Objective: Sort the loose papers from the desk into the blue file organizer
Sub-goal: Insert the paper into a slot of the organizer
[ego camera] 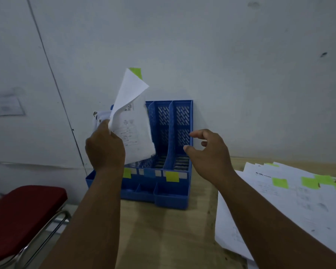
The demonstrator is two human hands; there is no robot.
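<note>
A blue file organizer [171, 189] with three upright slots stands on the wooden desk against the wall. My left hand [105, 148] grips a few white printed sheets [133, 121], one with a green sticky note at its top, held over the organizer's left slot. The sheets' lower edge dips into that slot. My right hand [208, 152] hovers beside the organizer's right wall, fingers loosely curled, holding nothing. A spread of loose papers [291, 206] with green sticky notes lies on the desk at the right.
A red padded chair [21, 216] with a metal frame stands left of the desk. The grey wall rises just behind the organizer. Bare wooden desk [163, 235] shows between my forearms. Coloured labels mark the organizer's front rail.
</note>
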